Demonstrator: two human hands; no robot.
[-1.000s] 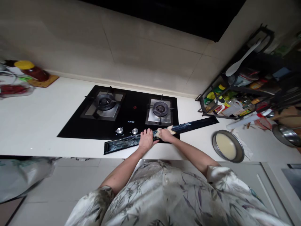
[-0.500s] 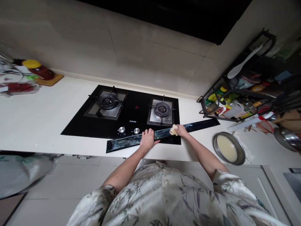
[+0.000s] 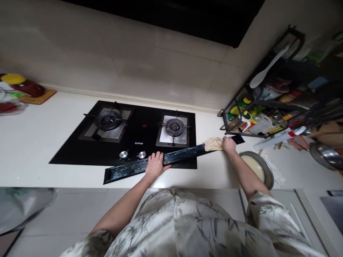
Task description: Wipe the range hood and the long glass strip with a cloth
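Left hand point(image 3: 154, 165) spread flat on long dark panel point(image 3: 128, 169); right hand point(image 3: 229, 143) clutches beige cloth point(image 3: 213, 144) (panel's 3 o'clock end).

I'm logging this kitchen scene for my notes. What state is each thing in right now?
Long dark glossy panel strip: lying flat across the white countertop and the hob's front edge.
Black glass gas hob: no flames visible on either burner.
Beige cloth: bunched, pressed on the strip near its right end.
Left hand: flat on the strip.
Right hand: gripping the cloth.
Round metal pan: holds pale liquid.
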